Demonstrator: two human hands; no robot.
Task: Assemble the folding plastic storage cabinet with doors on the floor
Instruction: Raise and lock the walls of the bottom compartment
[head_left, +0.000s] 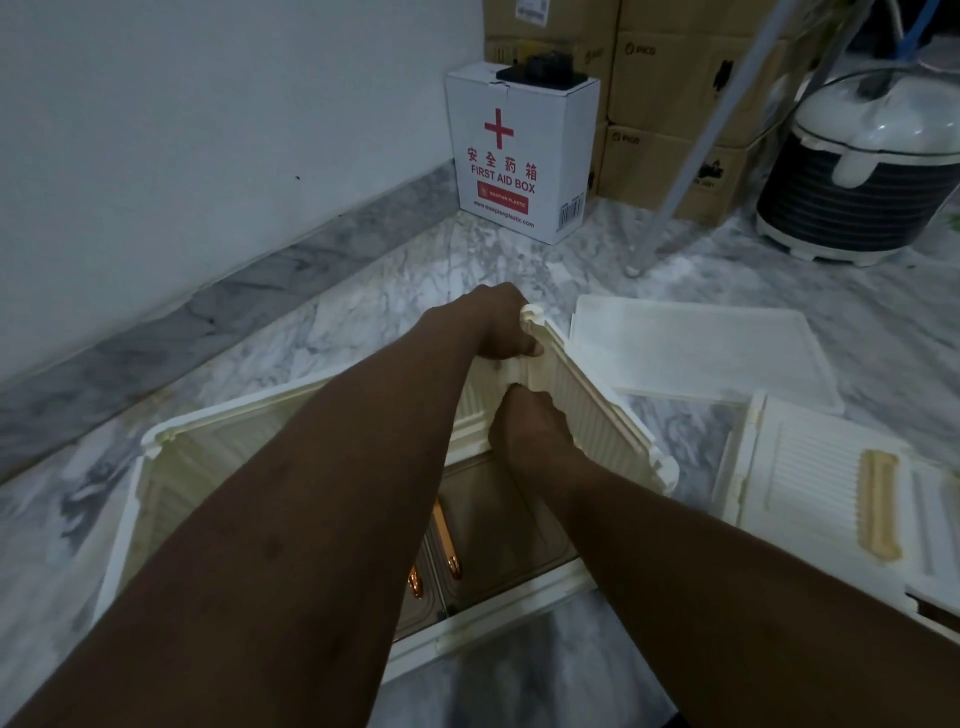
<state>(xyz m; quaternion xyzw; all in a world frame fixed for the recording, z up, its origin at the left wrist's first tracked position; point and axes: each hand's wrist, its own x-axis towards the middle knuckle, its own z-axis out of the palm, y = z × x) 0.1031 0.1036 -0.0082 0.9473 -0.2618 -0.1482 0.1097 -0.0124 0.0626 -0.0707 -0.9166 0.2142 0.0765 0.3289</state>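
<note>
The cream plastic cabinet frame (171, 441) lies partly unfolded on the marble floor. Its tinted doors (498, 519) with gold handles (445, 540) face up inside it. My left hand (501, 322) grips the top far corner of a ribbed side panel (587, 415), which stands tilted. My right hand (530, 431) presses against the inner face of that same panel, just below the left hand. A flat white panel (696, 348) lies on the floor to the right. Another ribbed cream section (831, 493) with a gold strip lies farther right.
A white first aid box (519, 156) stands against the wall ahead. Brown cardboard boxes (675, 93) are stacked behind it. A round black-and-white appliance (862, 171) sits at the far right, and a slanted metal pole (691, 156) reaches the floor.
</note>
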